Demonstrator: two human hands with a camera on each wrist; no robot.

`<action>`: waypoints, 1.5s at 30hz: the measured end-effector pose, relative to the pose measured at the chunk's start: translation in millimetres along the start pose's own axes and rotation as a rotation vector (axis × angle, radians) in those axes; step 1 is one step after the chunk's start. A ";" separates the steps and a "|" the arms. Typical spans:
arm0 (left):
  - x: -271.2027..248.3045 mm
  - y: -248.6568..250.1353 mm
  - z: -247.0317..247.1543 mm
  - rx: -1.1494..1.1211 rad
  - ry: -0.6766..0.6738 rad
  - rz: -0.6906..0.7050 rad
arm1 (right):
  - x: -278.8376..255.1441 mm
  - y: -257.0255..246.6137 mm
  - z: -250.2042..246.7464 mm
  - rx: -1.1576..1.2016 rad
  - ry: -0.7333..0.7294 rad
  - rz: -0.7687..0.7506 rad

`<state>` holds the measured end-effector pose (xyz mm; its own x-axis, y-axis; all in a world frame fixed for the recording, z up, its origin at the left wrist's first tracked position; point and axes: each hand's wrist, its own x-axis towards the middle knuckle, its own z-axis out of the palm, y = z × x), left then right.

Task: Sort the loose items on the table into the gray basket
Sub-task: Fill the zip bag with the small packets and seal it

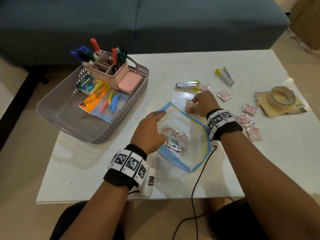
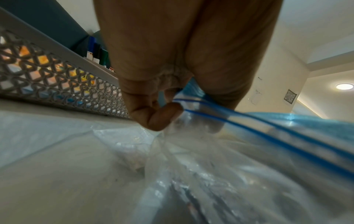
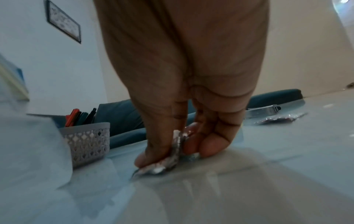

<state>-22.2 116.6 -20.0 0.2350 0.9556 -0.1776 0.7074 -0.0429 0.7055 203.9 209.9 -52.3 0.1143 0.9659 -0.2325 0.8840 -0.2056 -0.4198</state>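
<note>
Both wrists wear black bands with white marker tags, low over the white table (image 1: 173,66). With the clear zip bag (image 1: 190,153) as landmark: the left hand (image 1: 149,132) sits at the bag's near-left side, fingers curled round its blue-striped mouth edge (image 2: 210,112), pinching it up so the bag gapes. Inside the bag lies a small heap of sachets (image 1: 175,140). At the bag's far rim, the right hand (image 1: 201,103) presses down on the table, thumb and fingers closed in a pinch on a silver sachet (image 3: 172,157), which touches the table.

Right of the bag, more loose sachets (image 1: 245,119) lie scattered. Further right, a tape roll (image 1: 281,97) rests on brown envelopes (image 1: 284,110). Beyond the bag lie two staplers (image 1: 187,84), apart from each other, the nearer touching another sachet.

Left of the bag and beyond it stands the gray basket (image 1: 57,115), holding a pen holder (image 1: 107,70) full of markers, a pink box (image 1: 129,82), and packs of bag clips (image 1: 97,101). Behind everything runs a blue sofa (image 1: 155,23).
</note>
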 end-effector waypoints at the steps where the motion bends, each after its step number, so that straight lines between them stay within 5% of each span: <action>1: 0.0 -0.2 -0.4 -0.003 0.002 -0.002 | -1.8 1.0 -0.6 -0.012 -0.003 -0.009; 15: -4.9 5.4 -0.2 0.023 -0.008 0.003 | -10.5 16.7 -3.8 -0.086 -0.031 -0.061; 20: -4.3 3.2 -1.2 0.036 -0.011 0.003 | -6.5 12.2 -0.7 0.059 -0.012 -0.018; 25: -3.4 1.7 -2.3 0.026 -0.016 -0.004 | -6.3 4.9 -4.1 -0.073 -0.062 -0.019; 32: -2.3 3.3 -5.8 0.035 -0.014 -0.008 | -55.2 -6.1 -62.8 0.272 0.126 -0.175; 36: -1.1 6.8 -5.3 0.081 -0.021 -0.011 | -119.7 -35.7 -82.3 0.314 -0.105 -0.304; 41: -2.6 15.1 2.0 0.085 -0.026 0.021 | -103.8 -5.3 -83.9 0.272 0.116 -0.136; 45: 0.6 5.6 -1.6 0.073 -0.035 -0.030 | -33.3 40.9 -93.9 0.134 0.204 0.004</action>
<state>-19.2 117.4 -15.0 0.2356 0.9460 -0.2228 0.7608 -0.0369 0.6479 278.8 184.2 20.7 0.2186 0.9741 -0.0582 0.8170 -0.2153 -0.5349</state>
